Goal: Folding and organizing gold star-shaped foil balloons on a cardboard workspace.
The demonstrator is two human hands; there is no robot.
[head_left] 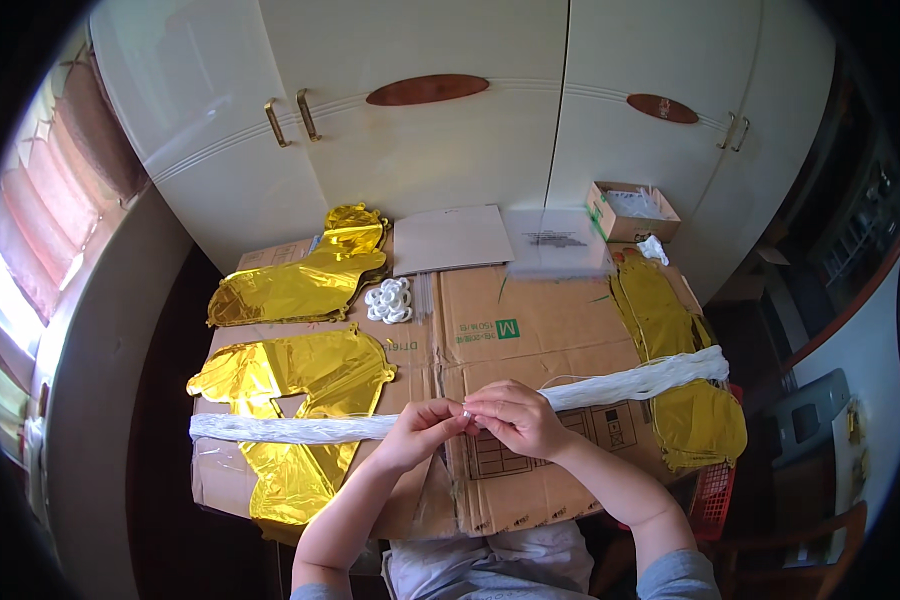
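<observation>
My left hand [427,428] and my right hand [516,415] meet at the near middle of the cardboard. Both are closed, thumbs and fingertips pinching together. A small white bit between the fingertips looks like string, though the fingers hide most of it. Under and beside the hands, a long bundle of white string [638,380] stretches across from left to right, with a loose strand arching off it near my right hand. Beyond my left hand lies a pile of small white coils of string [388,300].
Flat gold foil balloons [300,285] lie on the left, and more gold foil [705,425] on the right, under the string. Flattened cardboard [530,310] covers the table. At the back are a grey-white sheet [450,240], clear plastic bags [558,240] and a small open box [634,212].
</observation>
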